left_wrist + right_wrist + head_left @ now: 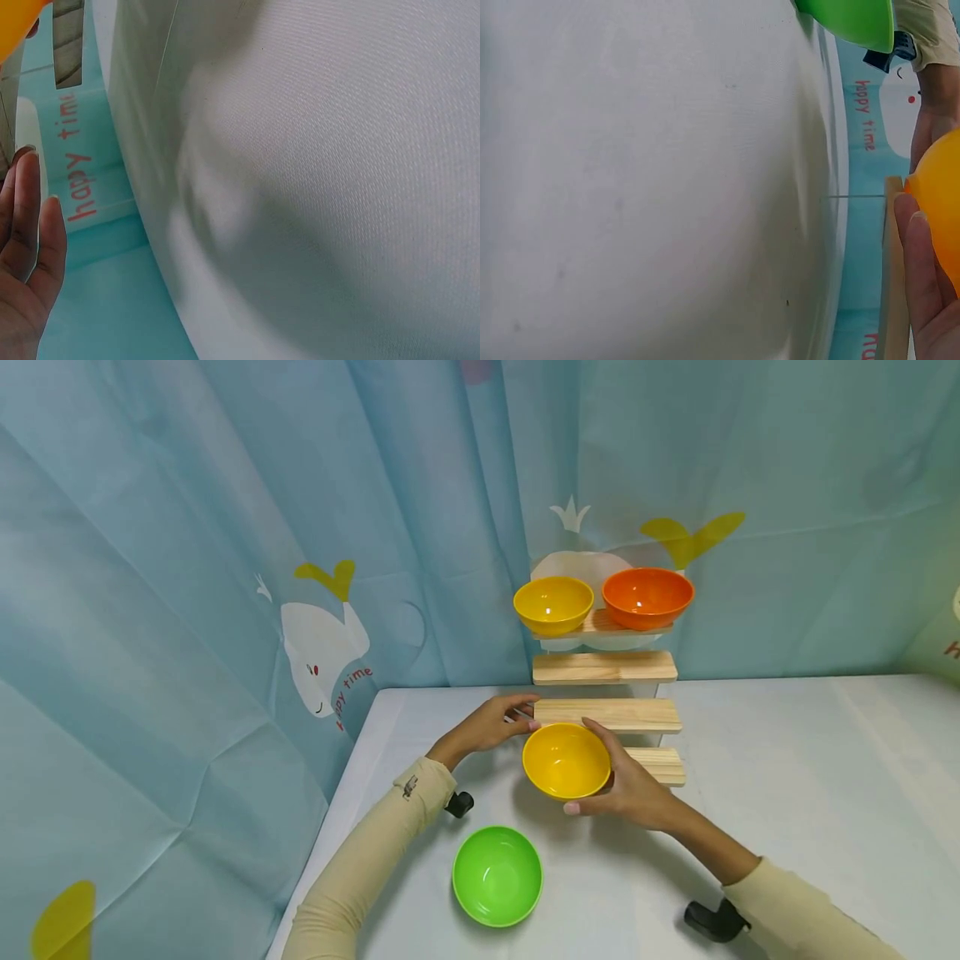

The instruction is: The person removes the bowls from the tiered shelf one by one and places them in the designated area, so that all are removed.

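My right hand (633, 785) holds a yellow bowl (566, 762) in front of the lower boards of a stepped wooden rack (607, 716), thumb and fingers round its right side. Only part of this bowl (941, 199) appears in the right wrist view. My left hand (495, 722) is at the rack's left end, its fingertips at a board and its thumb close to the bowl's rim. In the left wrist view the left hand's fingers (28, 202) look nearly straight. Whether the thumb touches the bowl I cannot tell.
Another yellow bowl (553, 607) and an orange bowl (648, 600) stand side by side on the rack's top board. A green bowl (497, 877) sits on the white table (787, 777) nearer to me. Behind hangs a blue curtain (450, 527) with printed whales.
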{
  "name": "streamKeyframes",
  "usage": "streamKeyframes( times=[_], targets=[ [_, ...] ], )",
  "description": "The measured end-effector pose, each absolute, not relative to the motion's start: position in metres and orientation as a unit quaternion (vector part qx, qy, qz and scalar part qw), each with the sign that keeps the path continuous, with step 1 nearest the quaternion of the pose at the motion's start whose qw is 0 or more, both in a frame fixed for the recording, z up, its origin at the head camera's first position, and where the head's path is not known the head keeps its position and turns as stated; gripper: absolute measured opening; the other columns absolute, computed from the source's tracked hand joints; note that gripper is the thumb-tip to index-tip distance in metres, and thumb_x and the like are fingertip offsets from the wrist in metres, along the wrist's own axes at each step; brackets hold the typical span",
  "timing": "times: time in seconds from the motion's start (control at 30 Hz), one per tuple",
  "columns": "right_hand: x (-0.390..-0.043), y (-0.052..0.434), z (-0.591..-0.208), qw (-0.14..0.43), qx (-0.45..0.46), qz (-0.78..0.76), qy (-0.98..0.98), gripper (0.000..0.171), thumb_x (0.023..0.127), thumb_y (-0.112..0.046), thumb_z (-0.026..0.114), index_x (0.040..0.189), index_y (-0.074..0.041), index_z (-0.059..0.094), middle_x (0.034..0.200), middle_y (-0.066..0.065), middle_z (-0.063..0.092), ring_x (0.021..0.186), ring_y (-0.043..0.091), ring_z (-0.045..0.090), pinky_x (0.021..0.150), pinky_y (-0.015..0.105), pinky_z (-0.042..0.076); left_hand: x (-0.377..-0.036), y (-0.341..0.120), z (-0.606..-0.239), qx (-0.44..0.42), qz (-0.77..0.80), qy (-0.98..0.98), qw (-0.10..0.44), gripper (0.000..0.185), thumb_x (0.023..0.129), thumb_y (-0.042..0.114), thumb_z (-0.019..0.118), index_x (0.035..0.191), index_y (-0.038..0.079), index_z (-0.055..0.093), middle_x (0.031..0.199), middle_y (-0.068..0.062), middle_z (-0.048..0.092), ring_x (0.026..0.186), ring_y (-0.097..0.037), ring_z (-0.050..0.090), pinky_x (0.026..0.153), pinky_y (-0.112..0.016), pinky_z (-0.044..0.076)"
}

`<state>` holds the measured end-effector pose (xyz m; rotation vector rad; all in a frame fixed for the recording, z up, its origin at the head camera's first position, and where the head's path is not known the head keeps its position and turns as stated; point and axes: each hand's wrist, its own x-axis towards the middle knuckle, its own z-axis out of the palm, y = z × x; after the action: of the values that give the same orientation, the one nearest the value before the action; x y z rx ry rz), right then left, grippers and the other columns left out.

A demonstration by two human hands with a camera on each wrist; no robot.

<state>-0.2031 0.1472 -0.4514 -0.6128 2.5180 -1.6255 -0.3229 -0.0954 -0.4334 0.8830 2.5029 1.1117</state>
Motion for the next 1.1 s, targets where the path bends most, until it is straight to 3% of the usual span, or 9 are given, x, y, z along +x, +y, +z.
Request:
streamKeyframes(
  times=[0.4, 1.1],
  targets=[
    [-0.2017, 0.1455, -0.4518, 0.039, -0.196, -0.519, 0.831, 0.112, 0.068, -0.036, 0.086, 0.151, -0.021, 0.012, 0.145, 0.013, 0.033, 0.121, 0.031, 0.045, 0.098, 0.056, 0.039, -0.3208, -0.0952, -0.4312, 0.310, 0.375, 0.864, 0.130, 0.053, 0.094, 0.037, 0.058, 0.141, 0.017, 0.046, 0.121, -0.004, 0.060, 0.104, -0.012, 0.058, 0.084, -0.024, 0.050],
    [-0.2007, 0.1467, -0.4531, 0.030, -0.202, -0.532, 0.822, 0.108, 0.067, -0.031, 0.087, 0.149, -0.019, 0.018, 0.140, 0.014, 0.037, 0.114, 0.030, 0.049, 0.089, 0.044, 0.047, -0.3214, -0.0950, -0.4318, 0.306, 0.383, 0.861, 0.134, 0.057, 0.092, 0.039, 0.059, 0.142, 0.014, 0.045, 0.122, -0.003, 0.060, 0.105, -0.013, 0.057, 0.085, -0.026, 0.049]
  ],
)
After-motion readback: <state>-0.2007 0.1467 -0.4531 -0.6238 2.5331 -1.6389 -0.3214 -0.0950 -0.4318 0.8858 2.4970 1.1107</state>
